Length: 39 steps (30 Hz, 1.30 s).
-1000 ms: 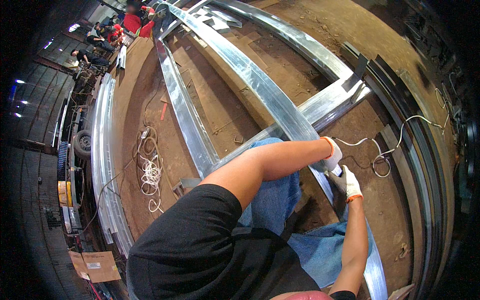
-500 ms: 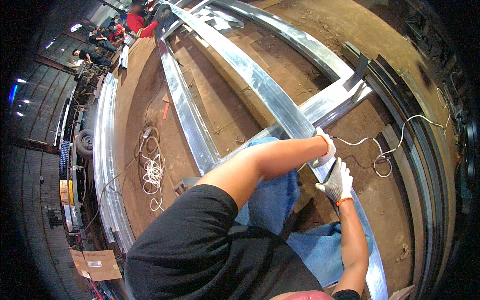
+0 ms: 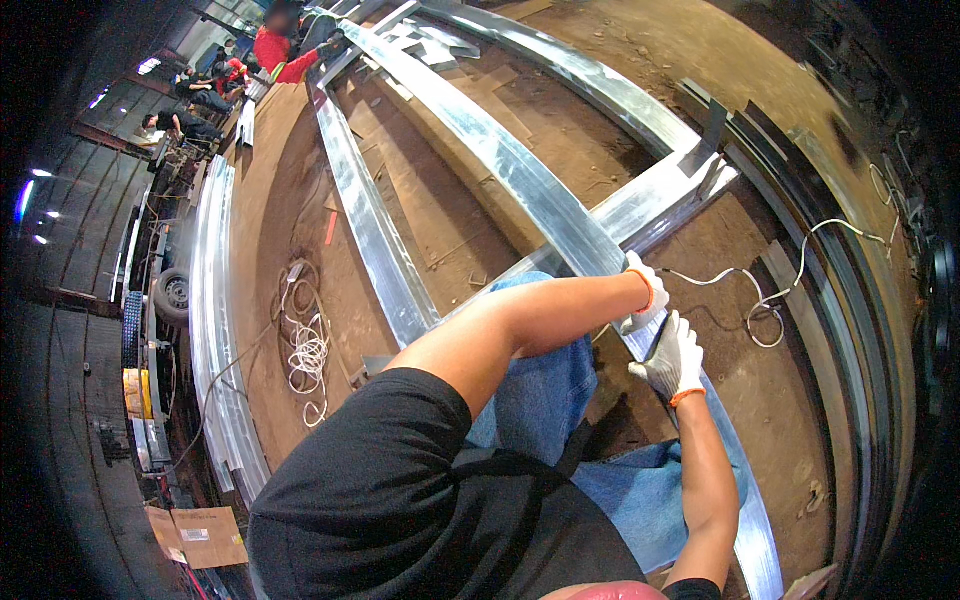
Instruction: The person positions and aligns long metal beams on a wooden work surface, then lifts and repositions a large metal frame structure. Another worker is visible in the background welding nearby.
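A long, shiny silver metal beam (image 3: 495,145) runs from the far end of the frame toward me, passing under both hands and beyond my right side. My left hand (image 3: 645,292), in a white glove with an orange cuff, is closed around it just past a crossing beam (image 3: 655,198). Nearer to me, my right hand (image 3: 672,362), gloved the same way, grips the same beam with its thumb spread along the near side. The beam lies over the crossing beam. Parts of my fingers are hidden behind the beam.
A parallel silver beam (image 3: 365,210) lies to the left, another (image 3: 590,80) at the far right. Long dark metal bars (image 3: 830,270) are stacked on the right, near a white cable (image 3: 735,272). A coiled cord (image 3: 308,345) lies left. A co-worker in red (image 3: 272,50) is at the far end.
Both hands keep their hold on the beam. The whole view has shifted slightly. At the far end, the co-worker in red has moved a little, with an arm reaching toward the beams.
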### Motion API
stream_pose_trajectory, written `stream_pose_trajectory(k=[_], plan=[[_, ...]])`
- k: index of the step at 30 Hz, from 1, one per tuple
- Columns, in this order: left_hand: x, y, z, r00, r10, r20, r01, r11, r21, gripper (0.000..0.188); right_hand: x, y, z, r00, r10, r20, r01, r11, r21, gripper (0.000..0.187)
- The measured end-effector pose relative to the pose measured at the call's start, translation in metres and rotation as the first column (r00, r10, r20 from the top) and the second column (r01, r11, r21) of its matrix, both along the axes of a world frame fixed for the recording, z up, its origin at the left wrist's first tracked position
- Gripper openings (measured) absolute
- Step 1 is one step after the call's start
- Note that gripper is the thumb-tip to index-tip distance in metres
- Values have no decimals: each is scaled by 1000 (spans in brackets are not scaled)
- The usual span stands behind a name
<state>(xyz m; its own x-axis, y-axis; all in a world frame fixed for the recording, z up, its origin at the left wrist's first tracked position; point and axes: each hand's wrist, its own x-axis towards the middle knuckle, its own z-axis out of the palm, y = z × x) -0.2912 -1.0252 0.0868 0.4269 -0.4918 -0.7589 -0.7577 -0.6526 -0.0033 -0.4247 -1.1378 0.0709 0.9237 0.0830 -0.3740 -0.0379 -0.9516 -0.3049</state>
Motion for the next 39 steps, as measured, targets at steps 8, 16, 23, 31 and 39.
stream_pose_trajectory(k=[8, 16, 23, 31, 39], plan=[[1, -1, -16, 1000, 6, 25, -5, 1000, -18, 76, 2, 2, -1, 1000, 3, -1, -3, 999, -35, 133], [4, -6, -20, 1000, 8, 0, -8, 1000, 20, 78, 6, 2, 12, 997, -15, -72, 17, 1000, 26, 129], [3, -8, -25, 1000, 24, 12, -24, 1000, 1, 76, 2, 3, 14, 999, -29, -44, 30, 999, 27, 130], [2, -7, -12, 1000, -7, -9, 7, 1000, -19, 68, 0, 0, 11, 1000, -24, -13, 24, 999, 24, 132], [2, -6, -7, 999, -33, -26, 34, 999, 39, 73, 0, 1, 8, 1000, -12, -4, 12, 999, 39, 132]])
